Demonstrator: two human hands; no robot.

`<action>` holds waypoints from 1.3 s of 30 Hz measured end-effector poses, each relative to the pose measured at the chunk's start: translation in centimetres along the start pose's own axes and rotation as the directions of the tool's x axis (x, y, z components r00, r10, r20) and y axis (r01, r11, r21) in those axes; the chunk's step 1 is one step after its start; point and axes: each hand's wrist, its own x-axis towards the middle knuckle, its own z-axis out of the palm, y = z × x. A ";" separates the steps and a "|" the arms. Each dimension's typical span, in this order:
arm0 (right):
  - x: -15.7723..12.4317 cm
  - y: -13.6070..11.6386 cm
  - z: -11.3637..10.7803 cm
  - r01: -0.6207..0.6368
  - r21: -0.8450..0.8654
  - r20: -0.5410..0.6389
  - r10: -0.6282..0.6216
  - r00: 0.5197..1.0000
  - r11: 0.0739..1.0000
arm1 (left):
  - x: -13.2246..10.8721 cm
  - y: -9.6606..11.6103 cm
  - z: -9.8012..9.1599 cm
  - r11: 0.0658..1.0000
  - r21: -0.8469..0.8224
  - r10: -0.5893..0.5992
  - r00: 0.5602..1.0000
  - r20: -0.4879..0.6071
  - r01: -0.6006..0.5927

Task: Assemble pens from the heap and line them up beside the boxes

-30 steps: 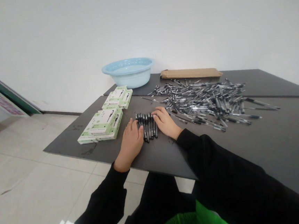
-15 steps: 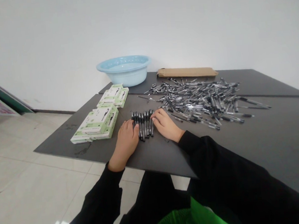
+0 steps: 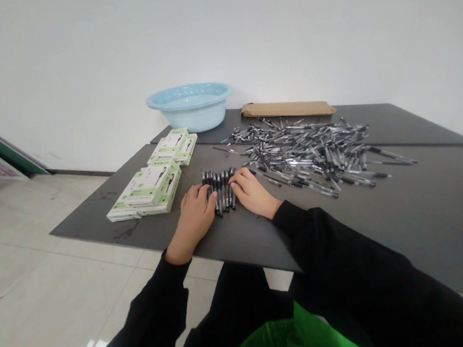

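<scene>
Several black-capped clear pens (image 3: 222,191) lie side by side in a row near the front of the dark table (image 3: 245,242). At the row's left end my left hand (image 3: 195,214) has its fingers and thumb closed on the pens. My right hand (image 3: 253,194) presses the right end of the row with thumb and fingertips. A large heap of loose pens (image 3: 314,152) spreads over the table to the right. Green and white pen boxes (image 3: 147,186) are stacked on the left.
A light blue basin (image 3: 194,114) stands at the back left, beyond more green and white boxes (image 3: 174,147). A long brown cardboard piece (image 3: 288,109) lies by the wall. Framed boards (image 3: 1,156) lean at the far left.
My right hand has shifted slightly left against the row, and the pens sit a little closer together. The whole view has moved slightly.
</scene>
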 end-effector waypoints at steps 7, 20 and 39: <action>0.1 0.1 0.0 0.000 0.000 -0.001 0.000 1.000 1.000 | -0.3 0.6 -0.4 0.999 0.023 -0.024 1.000 0.014 0.024; 0.0 0.0 0.1 -0.005 0.011 0.001 0.005 1.000 1.000 | -0.2 0.4 -0.2 0.998 0.056 -0.011 0.999 0.037 0.009; 0.2 0.3 -0.4 0.008 0.008 -0.001 -0.008 1.000 1.000 | -0.4 1.3 -1.1 0.999 0.052 0.000 0.998 0.059 -0.003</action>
